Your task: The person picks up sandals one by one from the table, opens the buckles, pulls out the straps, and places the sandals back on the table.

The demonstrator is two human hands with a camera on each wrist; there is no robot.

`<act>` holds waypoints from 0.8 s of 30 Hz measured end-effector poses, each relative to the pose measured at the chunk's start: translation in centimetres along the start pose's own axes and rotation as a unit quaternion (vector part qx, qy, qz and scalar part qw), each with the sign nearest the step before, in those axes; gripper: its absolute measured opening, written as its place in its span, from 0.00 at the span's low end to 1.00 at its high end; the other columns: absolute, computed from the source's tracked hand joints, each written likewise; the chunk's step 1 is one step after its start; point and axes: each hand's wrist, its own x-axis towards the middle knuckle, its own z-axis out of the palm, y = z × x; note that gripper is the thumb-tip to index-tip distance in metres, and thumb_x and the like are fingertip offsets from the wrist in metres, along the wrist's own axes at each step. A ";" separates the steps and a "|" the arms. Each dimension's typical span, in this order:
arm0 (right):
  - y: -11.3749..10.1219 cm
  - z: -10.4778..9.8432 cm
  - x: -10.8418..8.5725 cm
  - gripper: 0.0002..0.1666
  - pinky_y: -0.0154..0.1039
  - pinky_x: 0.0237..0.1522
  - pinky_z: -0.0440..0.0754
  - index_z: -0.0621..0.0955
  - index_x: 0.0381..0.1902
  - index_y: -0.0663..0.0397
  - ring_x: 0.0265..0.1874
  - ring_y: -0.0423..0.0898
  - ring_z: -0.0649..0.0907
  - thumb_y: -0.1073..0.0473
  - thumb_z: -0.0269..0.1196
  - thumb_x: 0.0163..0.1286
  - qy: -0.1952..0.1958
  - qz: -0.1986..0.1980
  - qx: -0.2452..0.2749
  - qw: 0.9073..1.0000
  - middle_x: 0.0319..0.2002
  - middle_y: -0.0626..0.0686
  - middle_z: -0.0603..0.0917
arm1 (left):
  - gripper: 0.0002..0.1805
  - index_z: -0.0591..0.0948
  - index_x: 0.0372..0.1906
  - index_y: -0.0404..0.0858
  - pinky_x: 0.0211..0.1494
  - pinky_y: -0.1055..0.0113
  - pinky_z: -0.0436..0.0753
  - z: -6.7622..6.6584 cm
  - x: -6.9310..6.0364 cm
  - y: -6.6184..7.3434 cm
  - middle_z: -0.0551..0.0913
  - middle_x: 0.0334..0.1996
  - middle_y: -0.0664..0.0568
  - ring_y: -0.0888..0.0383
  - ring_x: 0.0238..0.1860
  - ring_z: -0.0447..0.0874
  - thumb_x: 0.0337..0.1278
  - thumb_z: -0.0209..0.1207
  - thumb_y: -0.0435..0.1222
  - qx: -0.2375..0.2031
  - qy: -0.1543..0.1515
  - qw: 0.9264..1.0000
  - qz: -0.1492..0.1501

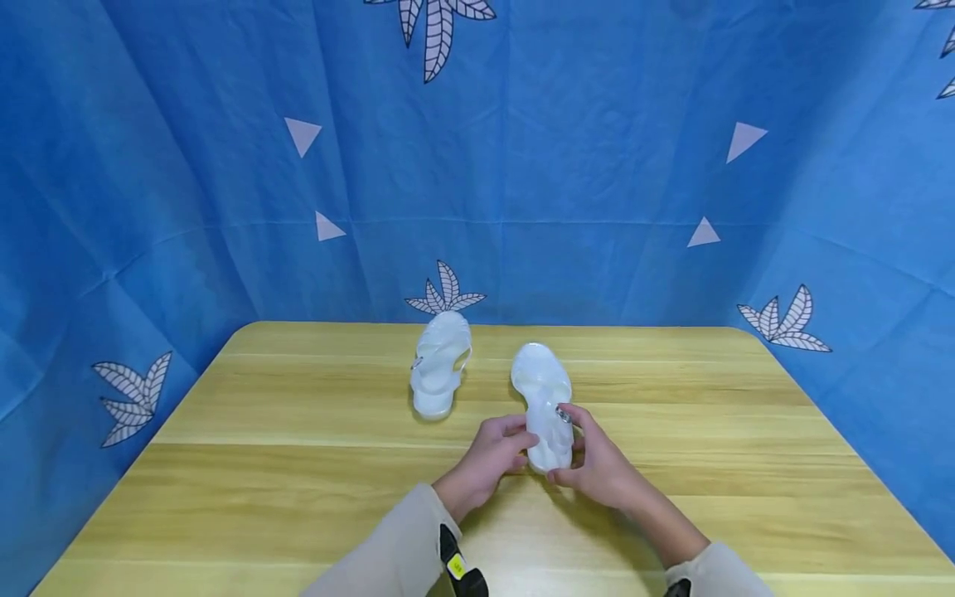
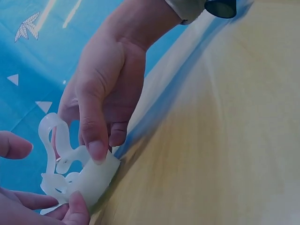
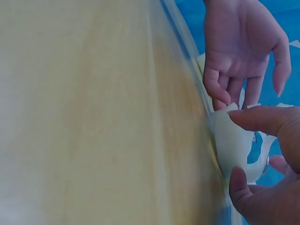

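Observation:
In the head view a white sandal (image 1: 540, 390) lies right of the table's middle, toe pointing away and slightly left. My left hand (image 1: 488, 458) grips its left side near the heel, thumb on the upper edge. On the other side my right hand (image 1: 603, 466) holds it, forefinger at the shiny buckle (image 1: 563, 414) and thumb at the heel. Both wrist views show fingertips of both hands around the pale heel (image 2: 96, 180), (image 3: 230, 140) and its cut-out straps. A second white sandal (image 1: 434, 377) lies farther left, untouched.
The wooden table (image 1: 298, 481) has rounded far corners. Behind and beside it hangs a blue cloth (image 1: 582, 166) with leaf and triangle prints. Dark wrist devices (image 1: 461, 568) sit at both light sleeves (image 1: 395, 539).

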 end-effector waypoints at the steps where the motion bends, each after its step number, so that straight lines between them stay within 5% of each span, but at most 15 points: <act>1: 0.0 0.0 0.2 0.54 0.38 0.37 0.81 0.56 0.70 0.53 0.42 0.49 0.81 0.70 0.72 0.49 0.007 0.003 -0.002 1.000 0.58 0.63 0.70 | 0.23 0.75 0.58 0.30 0.38 0.70 0.76 0.0 0.2 0.0 0.80 0.50 0.45 0.60 0.35 0.76 0.57 0.56 0.33 -0.003 0.001 1.000 0.003; 8: 0.0 0.0 1.7 0.52 0.38 0.37 0.80 0.56 0.70 0.55 0.45 0.52 0.79 0.73 0.69 0.51 0.036 0.007 -0.010 0.999 0.67 0.63 0.61 | 0.22 0.76 0.56 0.29 0.41 0.69 0.76 0.0 1.7 0.3 0.81 0.49 0.45 0.59 0.39 0.77 0.57 0.55 0.34 -0.019 0.015 1.000 0.015; 24: -0.2 0.1 4.8 0.49 0.40 0.39 0.80 0.57 0.69 0.57 0.51 0.57 0.77 0.74 0.67 0.52 0.083 0.013 -0.044 0.995 0.66 0.63 0.63 | 0.23 0.75 0.57 0.29 0.56 0.56 0.76 -0.1 4.3 1.2 0.79 0.55 0.44 0.54 0.52 0.78 0.58 0.55 0.36 0.006 0.047 0.999 0.018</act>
